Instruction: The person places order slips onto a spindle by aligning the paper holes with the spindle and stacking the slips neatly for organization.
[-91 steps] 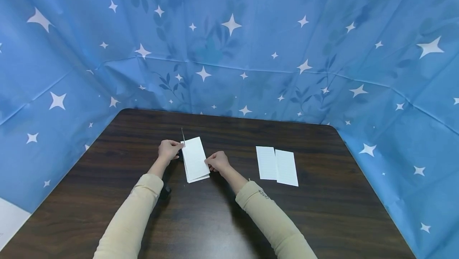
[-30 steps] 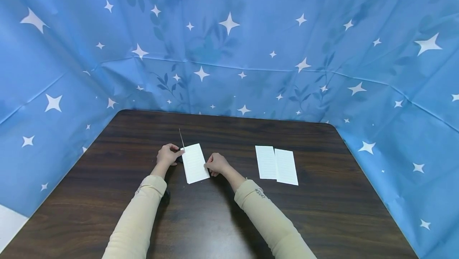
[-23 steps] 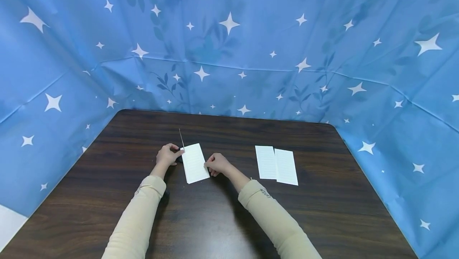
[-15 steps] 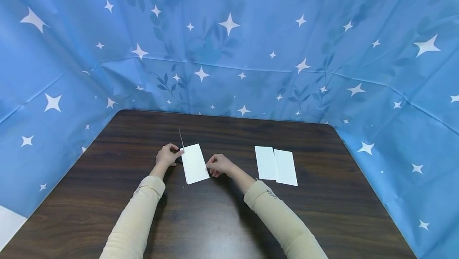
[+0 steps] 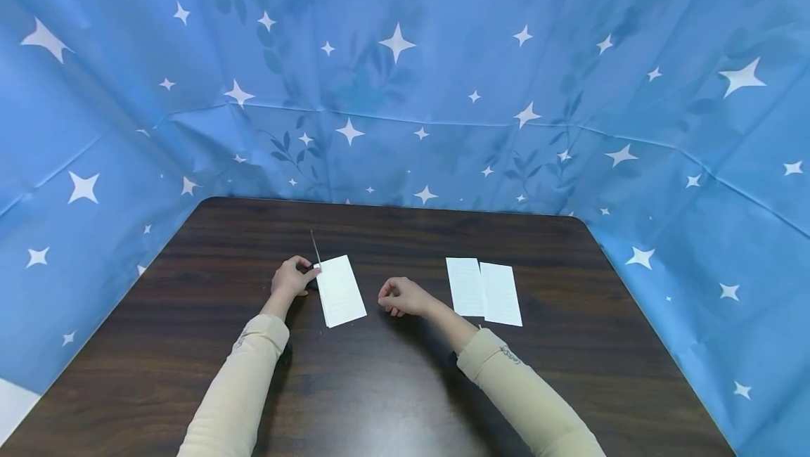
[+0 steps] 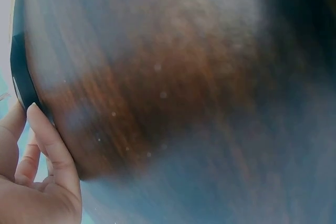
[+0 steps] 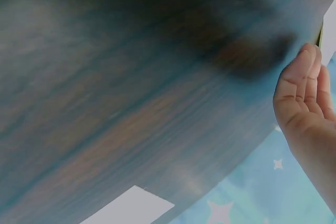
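A stack of white lined sheets [image 5: 340, 292] lies at the middle left of the table in the head view, slightly tilted. My left hand [image 5: 290, 278] pinches its upper left corner, thumb over the paper. From that corner a thin straight strip [image 5: 314, 246] points away from me. In the left wrist view, a black curved edge [image 6: 23, 72] sits at the left hand's [image 6: 42, 166] thumb and forefinger; I cannot tell what it belongs to. My right hand [image 5: 405, 297] is to the right of the stack, apart from it, fingers loosely bent around nothing.
Two white lined sheets [image 5: 502, 293] lie side by side on the dark wooden table [image 5: 405, 380], right of my right hand. A blue curtain with white stars [image 5: 405, 91] hangs behind the table and along its sides.
The upper blank sheet, raised above the stack earlier, now lies level with it. My right hand has let go of the stack's right edge and moved right. The left hand stays at the corner.
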### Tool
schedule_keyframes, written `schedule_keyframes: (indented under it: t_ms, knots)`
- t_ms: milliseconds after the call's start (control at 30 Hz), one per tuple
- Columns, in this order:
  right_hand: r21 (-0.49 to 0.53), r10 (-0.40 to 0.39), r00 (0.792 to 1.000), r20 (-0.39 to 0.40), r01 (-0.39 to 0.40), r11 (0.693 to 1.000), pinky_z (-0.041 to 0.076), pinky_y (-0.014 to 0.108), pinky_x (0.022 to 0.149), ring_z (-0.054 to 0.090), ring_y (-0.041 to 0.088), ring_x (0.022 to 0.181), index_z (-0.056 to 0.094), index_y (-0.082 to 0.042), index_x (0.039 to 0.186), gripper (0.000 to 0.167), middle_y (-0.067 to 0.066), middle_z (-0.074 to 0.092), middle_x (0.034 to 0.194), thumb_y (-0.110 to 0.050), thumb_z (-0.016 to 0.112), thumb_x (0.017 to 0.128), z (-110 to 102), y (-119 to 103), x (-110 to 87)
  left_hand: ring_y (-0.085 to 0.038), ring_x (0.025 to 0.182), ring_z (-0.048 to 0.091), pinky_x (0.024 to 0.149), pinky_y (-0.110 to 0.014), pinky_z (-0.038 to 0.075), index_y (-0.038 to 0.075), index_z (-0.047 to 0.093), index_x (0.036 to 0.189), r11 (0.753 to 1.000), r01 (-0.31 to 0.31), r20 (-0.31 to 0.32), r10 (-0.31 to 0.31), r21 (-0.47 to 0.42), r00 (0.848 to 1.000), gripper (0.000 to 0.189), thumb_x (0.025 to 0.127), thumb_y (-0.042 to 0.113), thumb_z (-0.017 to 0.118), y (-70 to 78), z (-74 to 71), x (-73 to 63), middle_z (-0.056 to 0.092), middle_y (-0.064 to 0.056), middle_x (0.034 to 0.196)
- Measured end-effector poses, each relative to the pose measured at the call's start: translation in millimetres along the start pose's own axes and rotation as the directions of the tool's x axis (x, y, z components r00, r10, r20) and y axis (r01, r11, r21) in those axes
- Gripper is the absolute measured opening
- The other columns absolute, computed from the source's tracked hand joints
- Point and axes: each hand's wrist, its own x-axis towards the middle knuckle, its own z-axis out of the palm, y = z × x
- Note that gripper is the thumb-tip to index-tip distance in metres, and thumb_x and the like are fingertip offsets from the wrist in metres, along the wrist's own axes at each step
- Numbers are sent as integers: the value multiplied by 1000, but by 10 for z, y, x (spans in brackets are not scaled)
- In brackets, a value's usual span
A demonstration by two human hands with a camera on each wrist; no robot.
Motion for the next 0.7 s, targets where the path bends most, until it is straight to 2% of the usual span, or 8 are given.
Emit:
schedule_keyframes:
  t_ms: [333,700]
  knots:
    - [-150,-63,998,-29,58,987,48,18,55,59,16,65,59,4,100,14,13,65,82,-7,58,92,-236,139,-242,-7,46,57,51,-24,52,3,55,111,1000,4,5,-4,7,1000,33,91,27,63,-17,14,19,59,-27,111]
    - [-222,-81,994,-79,62,973,45,23,61,51,10,68,58,4,103,17,11,64,84,-9,57,92,-541,369,-470,-7,46,57,53,-25,51,3,55,111,1000,4,-6,-4,19,1000,33,91,27,62,12,0,-2,60,-25,107]
